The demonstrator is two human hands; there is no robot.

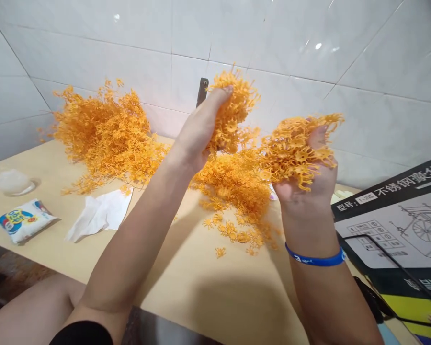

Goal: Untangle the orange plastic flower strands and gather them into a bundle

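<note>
We've got a pale, yellowish bench (187, 273) here and it's pretty loaded. Big fluffy pile (104, 129) of orange plastic-looking flowers at the back left, with a lower heap (237, 187) in the middle. In front of that heap we can see some strays (221, 252) scattered about, one sitting a bit apart. Over on our left there's a crumpled tissue (104, 213) lying just in front of the big pile, then a white, blue and yellow packet (25, 220) on its side near the front edge. Behind that is a whitish, see-through thing (12, 182) we can't make out.
</note>
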